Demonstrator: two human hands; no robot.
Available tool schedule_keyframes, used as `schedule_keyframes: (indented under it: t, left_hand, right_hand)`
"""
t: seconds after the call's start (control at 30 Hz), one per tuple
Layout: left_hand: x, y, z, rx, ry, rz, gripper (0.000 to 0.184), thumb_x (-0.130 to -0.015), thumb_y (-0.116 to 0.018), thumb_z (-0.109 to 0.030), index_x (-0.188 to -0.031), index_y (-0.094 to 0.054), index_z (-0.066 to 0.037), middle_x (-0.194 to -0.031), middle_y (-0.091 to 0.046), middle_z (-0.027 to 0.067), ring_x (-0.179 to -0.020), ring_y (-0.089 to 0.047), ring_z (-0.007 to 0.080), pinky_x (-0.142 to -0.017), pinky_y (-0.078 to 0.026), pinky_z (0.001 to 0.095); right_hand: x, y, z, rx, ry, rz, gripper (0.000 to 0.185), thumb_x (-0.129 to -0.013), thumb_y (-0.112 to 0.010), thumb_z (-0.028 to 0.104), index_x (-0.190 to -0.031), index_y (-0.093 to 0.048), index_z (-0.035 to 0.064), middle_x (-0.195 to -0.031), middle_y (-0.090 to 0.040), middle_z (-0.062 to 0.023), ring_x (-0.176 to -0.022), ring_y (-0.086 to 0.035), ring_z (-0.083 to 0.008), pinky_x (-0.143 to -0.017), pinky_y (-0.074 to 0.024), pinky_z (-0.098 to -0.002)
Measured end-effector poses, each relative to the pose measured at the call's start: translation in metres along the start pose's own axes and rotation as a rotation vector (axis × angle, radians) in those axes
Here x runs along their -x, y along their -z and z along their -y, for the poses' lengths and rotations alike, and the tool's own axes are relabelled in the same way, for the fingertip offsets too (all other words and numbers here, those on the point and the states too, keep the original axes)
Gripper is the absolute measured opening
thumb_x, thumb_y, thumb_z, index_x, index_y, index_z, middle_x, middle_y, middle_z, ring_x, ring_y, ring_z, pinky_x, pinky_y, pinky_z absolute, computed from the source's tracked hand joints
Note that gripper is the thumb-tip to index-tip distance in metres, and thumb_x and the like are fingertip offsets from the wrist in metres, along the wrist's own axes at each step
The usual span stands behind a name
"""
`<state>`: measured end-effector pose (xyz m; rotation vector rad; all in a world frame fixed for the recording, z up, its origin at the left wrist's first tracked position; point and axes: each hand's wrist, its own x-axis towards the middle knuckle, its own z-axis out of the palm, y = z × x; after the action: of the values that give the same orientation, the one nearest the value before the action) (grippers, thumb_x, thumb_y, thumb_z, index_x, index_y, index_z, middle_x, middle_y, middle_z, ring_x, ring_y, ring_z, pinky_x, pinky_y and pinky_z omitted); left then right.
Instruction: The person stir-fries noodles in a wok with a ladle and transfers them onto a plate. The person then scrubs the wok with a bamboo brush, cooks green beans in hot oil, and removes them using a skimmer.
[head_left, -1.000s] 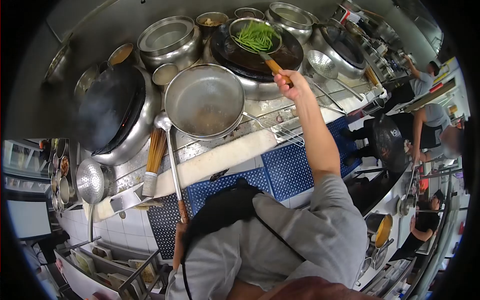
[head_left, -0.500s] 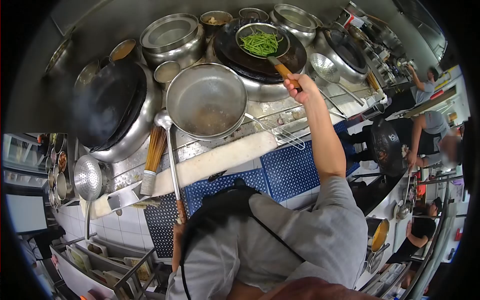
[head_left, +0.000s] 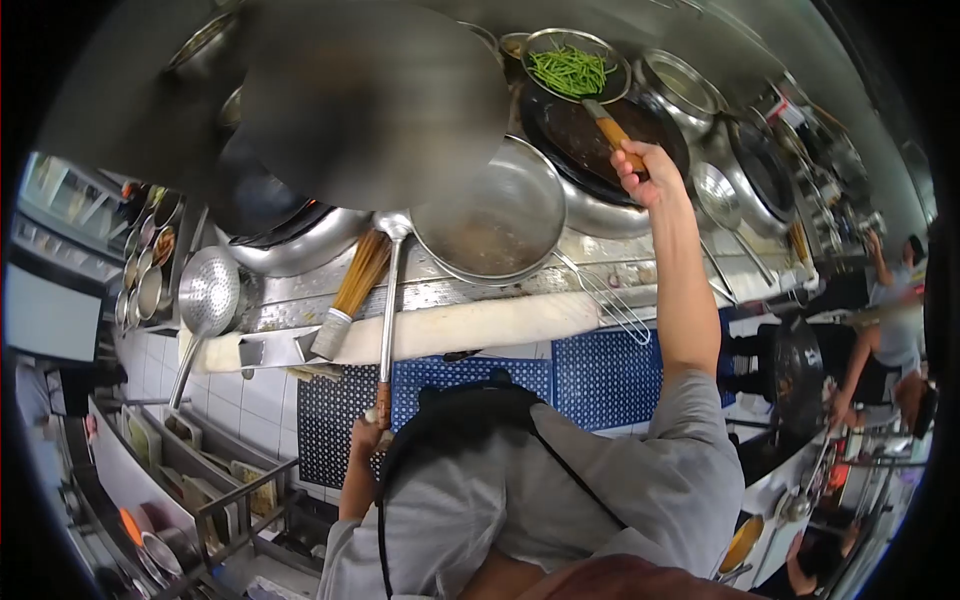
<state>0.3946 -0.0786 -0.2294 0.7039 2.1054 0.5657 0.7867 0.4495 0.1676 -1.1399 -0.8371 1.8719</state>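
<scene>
My right hand [head_left: 650, 172] is closed around the wooden handle of a round strainer [head_left: 609, 126]. Long thin green beans [head_left: 568, 70] lie in its bowl, above and behind the dark middle wok [head_left: 562, 130]. Low in front of my body, my left hand [head_left: 368, 438] grips the wooden handle end of a long metal ladle [head_left: 390, 320]. The ladle's bowl points away from me, against the rim of a large steel pan [head_left: 500, 215]. That pan rests on the stove top and has a wire handle.
A grey blur [head_left: 375, 100] covers much of the left wok. Beside the ladle lies a bamboo brush [head_left: 358, 285]. Perforated skimmers [head_left: 209, 290] sit at left and right [head_left: 717, 192]. A padded white strip [head_left: 470, 328] edges the stove. Co-workers [head_left: 890, 340] stand at right.
The view has turned, so the stove sits further right. My right hand has lifted the strainer of beans farther back over the wok's rim. A grey blur has appeared at upper left.
</scene>
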Motion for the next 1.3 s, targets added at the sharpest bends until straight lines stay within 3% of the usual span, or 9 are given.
schedule_keyframes:
  t: [0.13, 0.33, 0.53, 0.67, 0.93, 1.07, 1.17, 1.2, 1.3]
  left_hand:
    - [-0.078, -0.050, 0.113, 0.005, -0.002, -0.125, 0.068, -0.076, -0.071, -0.059, -0.095, -0.067, 0.006, -0.083, -0.071, 0.0213, -0.082, -0.072, 0.0313, -0.076, -0.056, 0.0396]
    - [0.044, -0.015, 0.017, 0.255, 0.105, -0.093, 0.031, -0.067, -0.076, -0.023, -0.085, -0.067, 0.001, -0.078, -0.070, 0.0138, -0.066, -0.069, 0.0234, -0.057, -0.055, 0.0372]
    - [0.097, -0.082, 0.146, 0.376, -0.026, -0.237, 0.034, -0.077, -0.071, -0.035, -0.073, -0.066, -0.002, -0.062, -0.065, 0.0085, -0.058, -0.065, 0.0211, -0.051, -0.049, 0.0379]
    - [0.128, -0.102, 0.204, 0.047, 0.193, -0.211, 0.040, -0.080, -0.071, -0.040, -0.078, -0.066, -0.001, -0.069, -0.067, 0.0118, -0.064, -0.067, 0.0237, -0.057, -0.051, 0.0373]
    - [0.073, -0.047, 0.168, 0.031, 0.201, -0.029, 0.038, -0.076, -0.071, -0.032, -0.088, -0.066, 0.003, -0.080, -0.069, 0.0181, -0.074, -0.070, 0.0285, -0.065, -0.055, 0.0401]
    - [0.038, 0.042, 0.039, 0.006, 0.194, 0.031, 0.040, -0.073, -0.071, -0.029, -0.093, -0.067, 0.006, -0.086, -0.070, 0.0212, -0.079, -0.072, 0.0309, -0.070, -0.057, 0.0416]
    - [-0.048, 0.044, 0.103, -0.220, -0.084, -0.003, 0.036, -0.078, -0.062, -0.035, -0.095, -0.070, -0.003, -0.096, -0.068, 0.0269, -0.091, -0.069, 0.0371, -0.076, -0.054, 0.0446]
    - [-0.028, 0.071, 0.036, -0.031, 0.130, -0.072, 0.053, -0.068, -0.076, -0.030, -0.104, -0.064, 0.008, -0.098, -0.070, 0.0252, -0.091, -0.071, 0.0348, -0.078, -0.056, 0.0412]
    - [-0.110, 0.046, 0.117, 0.210, 0.024, -0.019, 0.051, -0.067, -0.074, -0.029, -0.103, -0.063, 0.007, -0.099, -0.069, 0.0271, -0.094, -0.069, 0.0385, -0.081, -0.055, 0.0425]
  right_hand:
    - [-0.054, -0.074, 0.018, 0.005, -0.036, 0.118, 0.016, -0.094, -0.054, 0.014, -0.094, -0.050, -0.0016, -0.072, -0.057, -0.0058, -0.049, -0.050, -0.0072, -0.035, -0.0365, -0.0162]
    - [-0.182, -0.179, -0.009, -0.121, -0.120, 0.213, 0.010, -0.093, -0.048, 0.009, -0.098, -0.048, 0.0001, -0.074, -0.058, -0.0098, -0.053, -0.055, -0.0153, -0.040, -0.0404, -0.0215]
    - [-0.229, -0.245, -0.053, -0.247, -0.089, 0.219, 0.011, -0.095, -0.047, 0.007, -0.102, -0.047, -0.0009, -0.082, -0.059, -0.0160, -0.062, -0.060, -0.0214, -0.044, -0.0468, -0.0245]
    - [-0.232, -0.259, -0.066, -0.249, -0.048, 0.206, 0.017, -0.096, -0.047, 0.007, -0.109, -0.044, -0.0039, -0.091, -0.059, -0.0244, -0.071, -0.063, -0.0297, -0.049, -0.0530, -0.0281]
    - [-0.185, -0.245, -0.093, -0.190, -0.036, 0.260, 0.040, -0.106, -0.037, 0.027, -0.126, -0.037, -0.0076, -0.100, -0.062, -0.0335, -0.066, -0.065, -0.0285, -0.052, -0.0572, -0.0290]
    - [-0.132, -0.233, -0.109, -0.068, 0.047, 0.184, 0.043, -0.105, -0.040, 0.027, -0.128, -0.036, -0.0088, -0.101, -0.064, -0.0317, -0.065, -0.065, -0.0255, -0.050, -0.0550, -0.0285]
    - [-0.079, -0.218, -0.135, 0.057, -0.016, 0.414, 0.041, -0.102, -0.048, 0.023, -0.130, -0.041, -0.0070, -0.098, -0.067, -0.0262, -0.066, -0.066, -0.0195, -0.051, -0.0550, -0.0266]
    - [-0.051, -0.217, -0.149, 0.124, -0.030, 0.450, 0.037, -0.101, -0.050, 0.022, -0.125, -0.048, -0.0058, -0.096, -0.068, -0.0233, -0.064, -0.065, -0.0179, -0.049, -0.0543, -0.0259]
    - [0.030, -0.208, -0.195, 0.413, -0.126, 0.604, 0.027, -0.098, -0.055, 0.021, -0.108, -0.064, -0.0022, -0.086, -0.071, -0.0150, -0.057, -0.065, -0.0150, -0.043, -0.0514, -0.0251]
